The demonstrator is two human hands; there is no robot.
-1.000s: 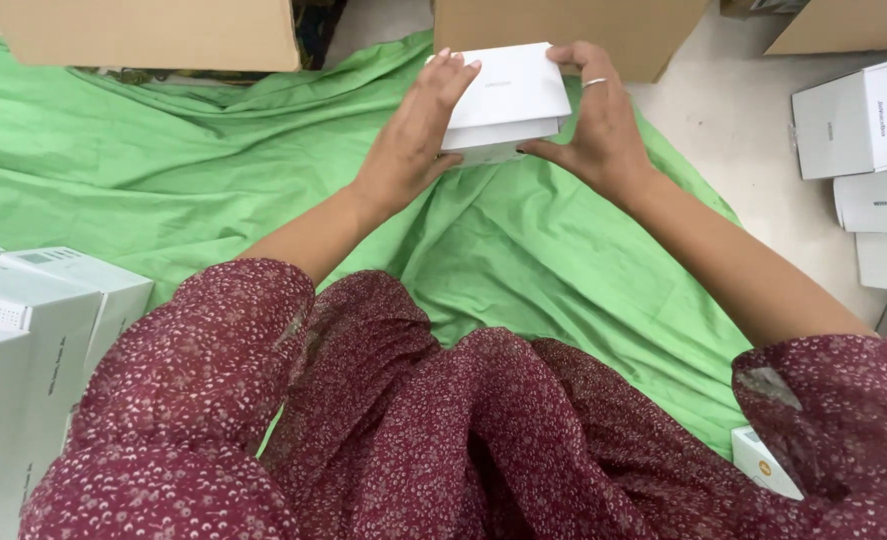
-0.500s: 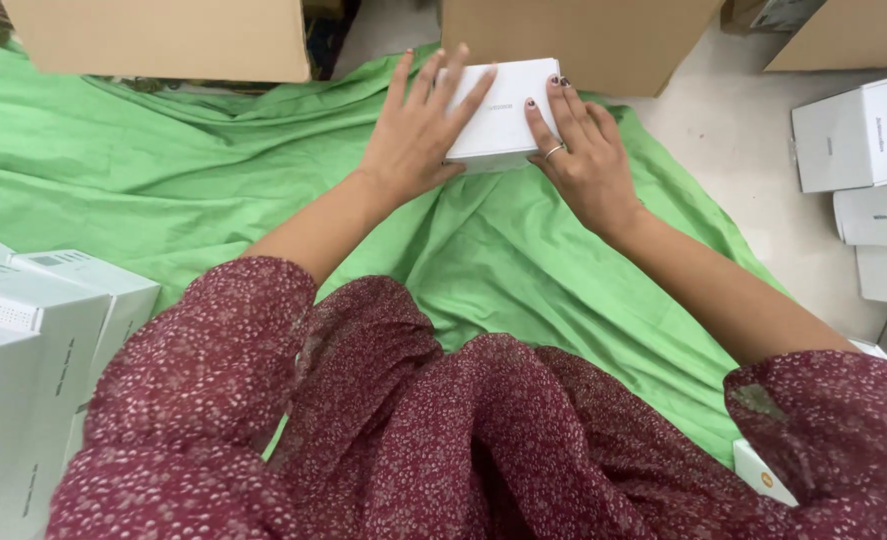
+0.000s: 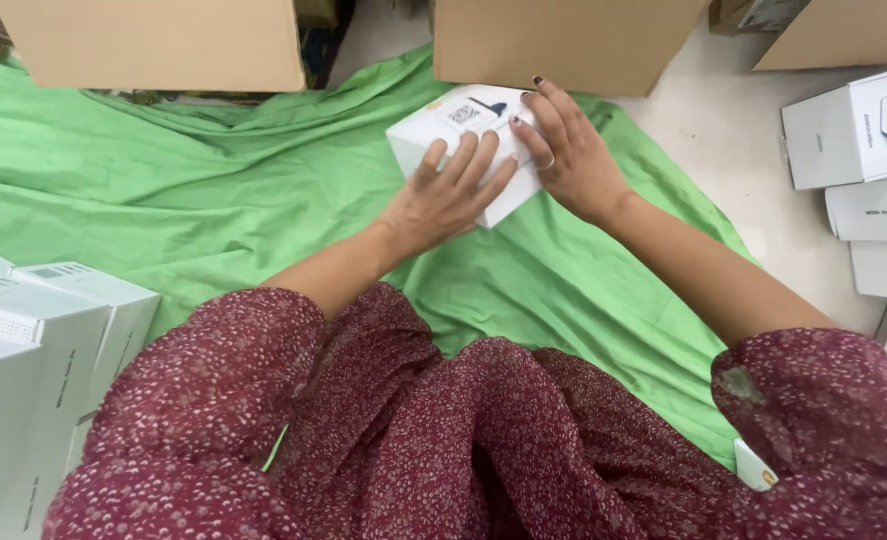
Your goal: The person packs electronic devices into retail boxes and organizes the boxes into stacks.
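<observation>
Turned since a moment ago so its printed top faces up, the small white box (image 3: 460, 135) lies on the green cloth (image 3: 163, 190), the left hand (image 3: 445, 195) pressing flat-fingered on its near side and the right hand (image 3: 568, 155) gripping its right edge.

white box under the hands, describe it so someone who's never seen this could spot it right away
Find the green cloth spread on the floor; near its far edge, before a brown cardboard carton, sits a small white box. Unlike the white boxes stacked at either side, it lies on the cloth with the left hand and right hand on it.
</observation>
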